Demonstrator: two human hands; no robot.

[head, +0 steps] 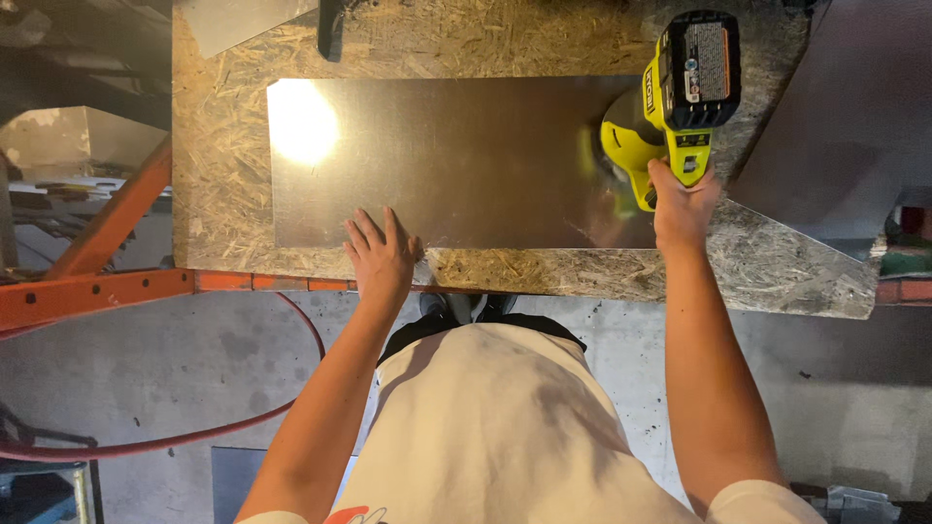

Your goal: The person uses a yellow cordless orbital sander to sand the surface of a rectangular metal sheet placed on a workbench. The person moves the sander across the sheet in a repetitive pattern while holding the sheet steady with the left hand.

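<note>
Hands split the work: our right hand (pixel 682 204) gripped the cordless sander (pixel 670 97), battery end pointing away from us; our left hand (pixel 381 254) lay open, flat on the metal sheet (pixel 456 160), which ran long sideways.

Flat rectangular metal sheet (pixel 456 160), dull grey-brown, lying on the chipboard table (pixel 223 175) with long edges across the view; bright glare spot near its left end, near edge pinned under the flat left hand (pixel 382 260). Yellow-green cordless power tool (pixel 670 97) with black battery pack on top, standing on the sheet's right end, handle gripped in the right hand (pixel 682 204), its rounded head touching the metal surface
</note>
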